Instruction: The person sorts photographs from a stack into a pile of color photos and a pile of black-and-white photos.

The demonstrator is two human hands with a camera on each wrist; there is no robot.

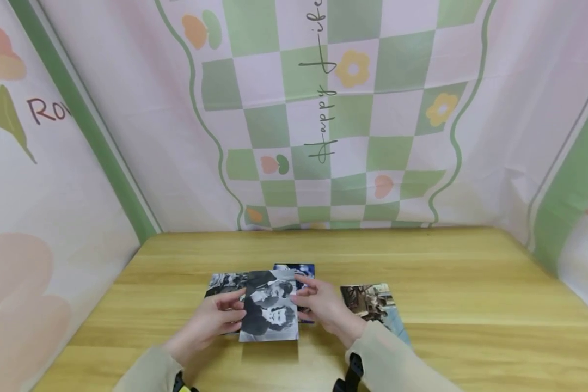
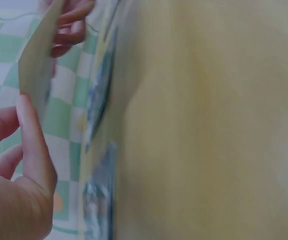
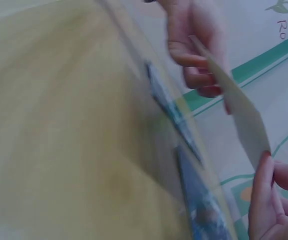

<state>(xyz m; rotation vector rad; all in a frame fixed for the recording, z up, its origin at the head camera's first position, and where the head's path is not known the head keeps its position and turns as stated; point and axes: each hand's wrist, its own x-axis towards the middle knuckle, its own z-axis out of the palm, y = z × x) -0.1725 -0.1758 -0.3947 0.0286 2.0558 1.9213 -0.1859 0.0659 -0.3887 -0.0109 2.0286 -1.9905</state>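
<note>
A black-and-white photo print (image 1: 269, 310) showing two people, turned sideways, is held up above the table. My left hand (image 1: 215, 316) pinches its left edge, and my right hand (image 1: 323, 305) pinches its right edge. The left wrist view shows the print's pale, plain back (image 2: 36, 60), with my left thumb and fingers at its near edge. From the right wrist, the print is seen almost edge-on, gripped by my right hand (image 3: 278, 205). Behind it lie another black-and-white print (image 1: 222, 282) on the left and a dark blue print (image 1: 299, 267), both partly hidden.
A coloured print (image 1: 372, 302) lies on the wooden table (image 1: 470, 305) to the right, partly covered by my right forearm. Beyond the table's far edge hangs a green-and-white checked curtain (image 1: 306, 125), with a flowered cloth (image 1: 39, 190) along the left side.
</note>
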